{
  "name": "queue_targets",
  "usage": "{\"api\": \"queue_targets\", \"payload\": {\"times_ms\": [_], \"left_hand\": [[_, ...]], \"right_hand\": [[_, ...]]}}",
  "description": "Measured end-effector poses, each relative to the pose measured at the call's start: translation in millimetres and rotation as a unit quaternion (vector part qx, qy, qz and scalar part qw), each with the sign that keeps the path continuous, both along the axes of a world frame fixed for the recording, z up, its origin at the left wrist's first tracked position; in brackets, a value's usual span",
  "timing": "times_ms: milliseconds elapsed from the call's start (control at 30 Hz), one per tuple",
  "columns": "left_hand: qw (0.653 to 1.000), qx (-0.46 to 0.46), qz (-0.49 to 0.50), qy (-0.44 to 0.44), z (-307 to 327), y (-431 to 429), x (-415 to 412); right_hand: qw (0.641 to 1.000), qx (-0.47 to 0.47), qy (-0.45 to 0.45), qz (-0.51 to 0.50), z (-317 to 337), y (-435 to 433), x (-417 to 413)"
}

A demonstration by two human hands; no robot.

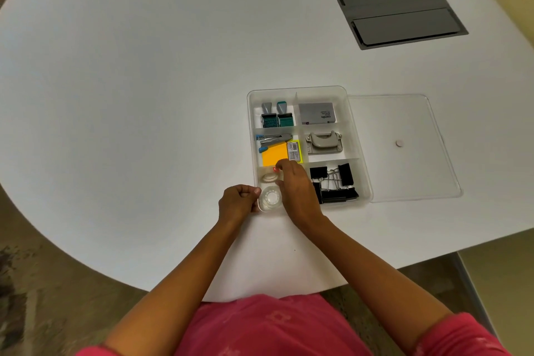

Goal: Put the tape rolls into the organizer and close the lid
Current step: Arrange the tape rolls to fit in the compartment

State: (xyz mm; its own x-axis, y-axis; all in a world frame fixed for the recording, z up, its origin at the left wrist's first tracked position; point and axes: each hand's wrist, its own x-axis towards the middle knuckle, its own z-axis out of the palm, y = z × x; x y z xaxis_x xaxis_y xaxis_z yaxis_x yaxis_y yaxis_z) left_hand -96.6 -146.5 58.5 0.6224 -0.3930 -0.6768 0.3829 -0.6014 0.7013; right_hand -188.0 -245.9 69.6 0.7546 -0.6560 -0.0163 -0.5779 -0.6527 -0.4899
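Over the near-left compartment of the organizer [300, 89], right hand [294, 185] arched, fingertips pinched on a pale tape roll [269, 177] lying flat, hole up. Left hand [238, 202] curled closed against the tray's near-left corner, thumb at the rim. Second tape roll [271, 197], clear and round, flat in the same compartment. Clear rigid lid [401, 147] lies open, flat on white table [130, 95], right of the tray
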Motion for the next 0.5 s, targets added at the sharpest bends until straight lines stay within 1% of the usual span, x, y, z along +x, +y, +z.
{"api": "queue_targets", "payload": {"times_ms": [133, 300, 400, 500], "left_hand": [[1.000, -0.007, -0.004, 0.012, -0.2, 0.2, 2.3], [0.999, -0.022, -0.004, 0.036, -0.9, 1.4, 4.2], [0.999, -0.031, 0.003, 0.045, -1.6, 4.2, 6.0], [0.997, -0.041, 0.007, 0.059, -2.8, 7.0, 8.1]], "right_hand": [[0.999, 0.034, 0.009, 0.016, 1.8, -1.8, 6.8], [0.998, 0.029, 0.024, 0.041, 7.0, -5.6, 8.5], [0.999, 0.010, 0.016, 0.027, 7.3, -8.4, 7.5], [1.000, 0.019, 0.014, 0.013, 4.1, -9.4, 5.3]]}}
